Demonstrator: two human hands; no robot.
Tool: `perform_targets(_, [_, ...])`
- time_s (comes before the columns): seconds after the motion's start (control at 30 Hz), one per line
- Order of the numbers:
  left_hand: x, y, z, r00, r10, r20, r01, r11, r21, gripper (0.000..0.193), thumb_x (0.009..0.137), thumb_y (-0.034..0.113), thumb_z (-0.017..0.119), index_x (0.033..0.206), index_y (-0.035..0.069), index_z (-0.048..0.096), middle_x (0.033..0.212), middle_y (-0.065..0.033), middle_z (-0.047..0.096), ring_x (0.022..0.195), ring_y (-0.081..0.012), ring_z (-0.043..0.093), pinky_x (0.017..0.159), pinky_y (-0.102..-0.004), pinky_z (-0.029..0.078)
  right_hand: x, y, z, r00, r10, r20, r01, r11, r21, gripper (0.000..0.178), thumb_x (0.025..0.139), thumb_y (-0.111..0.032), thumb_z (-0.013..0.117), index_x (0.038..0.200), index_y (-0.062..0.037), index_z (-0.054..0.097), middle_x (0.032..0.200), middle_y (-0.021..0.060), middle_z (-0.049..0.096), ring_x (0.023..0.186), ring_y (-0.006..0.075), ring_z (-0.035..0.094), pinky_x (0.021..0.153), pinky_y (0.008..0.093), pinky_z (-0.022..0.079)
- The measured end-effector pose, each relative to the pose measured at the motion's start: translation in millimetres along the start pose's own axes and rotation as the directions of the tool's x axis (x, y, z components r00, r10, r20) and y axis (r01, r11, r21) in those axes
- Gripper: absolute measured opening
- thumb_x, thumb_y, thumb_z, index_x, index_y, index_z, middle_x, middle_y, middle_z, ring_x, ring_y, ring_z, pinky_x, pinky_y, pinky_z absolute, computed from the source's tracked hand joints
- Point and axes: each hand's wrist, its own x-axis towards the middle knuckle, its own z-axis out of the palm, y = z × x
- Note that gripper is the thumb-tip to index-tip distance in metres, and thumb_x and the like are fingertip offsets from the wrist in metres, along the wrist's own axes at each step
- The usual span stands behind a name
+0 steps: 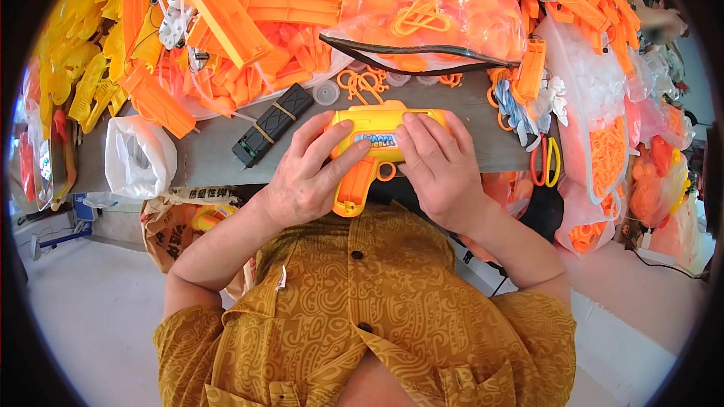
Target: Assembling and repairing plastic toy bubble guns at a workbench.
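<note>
Gripping yellow toy gun (387, 155) mid-frame, left hand (311, 171) plus right hand (439, 164); uneven squeeze could make it slip.

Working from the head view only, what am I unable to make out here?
All in the head view:
Toy, back: turned away from the camera.
Toy, ends: partly covered by the left grip and right grip.
Paper sack: partly hidden by the left forearm.
Clear bag: pieces inside blurred by its film.
Yellow parts: cut off by the dark lens rim.
</note>
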Motion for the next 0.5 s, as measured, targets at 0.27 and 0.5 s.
perform_targets(0.27, [1.4,-3.0,-0.8,0.998,0.058,-0.035,-0.058,0.998,0.001,0.048,0.064,0.001,0.061,0.112,0.001,0.052,0.113,-0.0172,0.045,0.098,-0.0382,0.047,0.082,-0.0417,0.044,-0.7,-4.6,4.3,0.999,-0.003,0.032,0.006,0.994,-0.111,0.049,0.067,-0.011,0.061,0.111,0.0070,0.049,0.119,0.0206,0.045,0.109,0.0313,0.046,0.092,0.0491,0.033])
perform_targets(0.5, [9.6,2.0,8.6,0.959,-0.154,-0.239,0.108,0.975,-0.193,0.045,0.066,-0.005,0.064,0.108,-0.004,0.047,0.103,-0.0200,0.053,0.092,-0.0347,0.053,0.079,-0.0382,0.045,-19.5,6.5,12.9,0.858,0.492,-0.145,-0.361,0.780,0.511,0.051,0.076,-0.010,0.061,0.121,0.0002,0.039,0.123,0.0173,0.040,0.112,0.0307,0.042,0.094,0.0352,0.033])
